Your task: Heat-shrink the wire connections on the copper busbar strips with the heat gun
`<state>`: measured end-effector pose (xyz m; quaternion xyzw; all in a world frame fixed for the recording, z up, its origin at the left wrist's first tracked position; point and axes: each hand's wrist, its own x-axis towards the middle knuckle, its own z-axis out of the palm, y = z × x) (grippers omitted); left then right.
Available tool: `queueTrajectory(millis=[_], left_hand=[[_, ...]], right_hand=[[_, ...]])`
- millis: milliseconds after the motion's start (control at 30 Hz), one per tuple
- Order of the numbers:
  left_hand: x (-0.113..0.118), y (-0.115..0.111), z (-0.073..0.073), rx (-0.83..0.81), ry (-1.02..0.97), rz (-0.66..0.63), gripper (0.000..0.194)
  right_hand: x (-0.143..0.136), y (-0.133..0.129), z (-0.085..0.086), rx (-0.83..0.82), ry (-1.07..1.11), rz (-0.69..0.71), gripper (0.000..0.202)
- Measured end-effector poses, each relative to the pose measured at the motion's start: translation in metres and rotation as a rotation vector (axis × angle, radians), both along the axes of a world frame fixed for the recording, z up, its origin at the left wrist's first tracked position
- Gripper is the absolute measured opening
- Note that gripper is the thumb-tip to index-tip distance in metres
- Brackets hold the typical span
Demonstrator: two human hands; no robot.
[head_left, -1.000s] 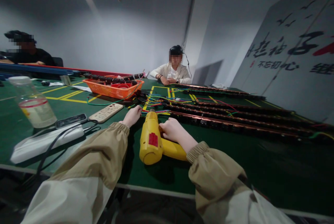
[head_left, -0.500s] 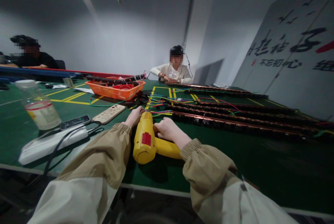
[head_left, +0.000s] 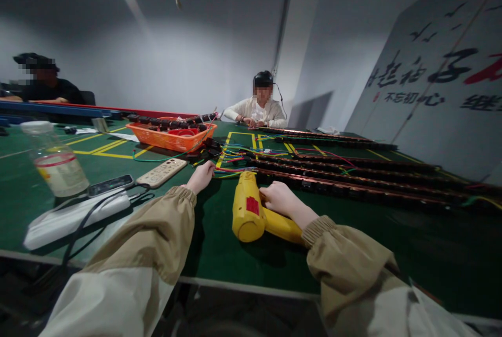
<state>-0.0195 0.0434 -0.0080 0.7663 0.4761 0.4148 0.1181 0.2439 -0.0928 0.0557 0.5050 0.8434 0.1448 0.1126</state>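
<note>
A yellow heat gun (head_left: 248, 211) with a red label is in my right hand (head_left: 283, 198), its body over the green table and its front end pointing away from me toward the wires. My left hand (head_left: 202, 176) is closed at the ends of several coloured wires (head_left: 231, 170), pinching them at the fingertips. Those wires run to the right into long dark strips with copper edges (head_left: 333, 182), which lie side by side across the table.
Beyond my left hand stands an orange basket (head_left: 172, 141) holding dark strips. A bottle (head_left: 60, 169), a phone (head_left: 111, 185), a beige remote (head_left: 161, 172) and a white power strip (head_left: 78, 217) lie left. Two people sit farther off, one across the table (head_left: 259, 109).
My right hand has moved to the right with the heat gun, away from my left hand. The wire ends at my left hand now show more plainly.
</note>
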Motion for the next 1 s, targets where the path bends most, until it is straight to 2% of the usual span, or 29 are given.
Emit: queueTrajectory(millis=[167,400,533,833,1000], left_hand=[[0.001,0.000,0.001,-0.001,-0.002,0.001,0.020],[0.000,-0.001,0.001,-0.009,0.003,0.005,0.020],[0.000,0.000,0.000,-0.003,0.010,0.008,0.021],[0.000,0.001,0.000,0.006,0.049,0.037,0.023],[-0.001,0.005,-0.001,0.014,0.073,0.054,0.023]], right_hand=[[0.014,-0.009,0.004,0.004,-0.012,-0.049,0.029],[0.008,-0.009,0.005,0.004,-0.021,-0.034,0.029],[-0.004,-0.003,0.003,0.001,-0.013,0.004,0.029],[-0.052,0.009,0.003,-0.011,0.026,0.108,0.029],[-0.062,0.011,0.007,-0.018,0.021,0.123,0.029]])
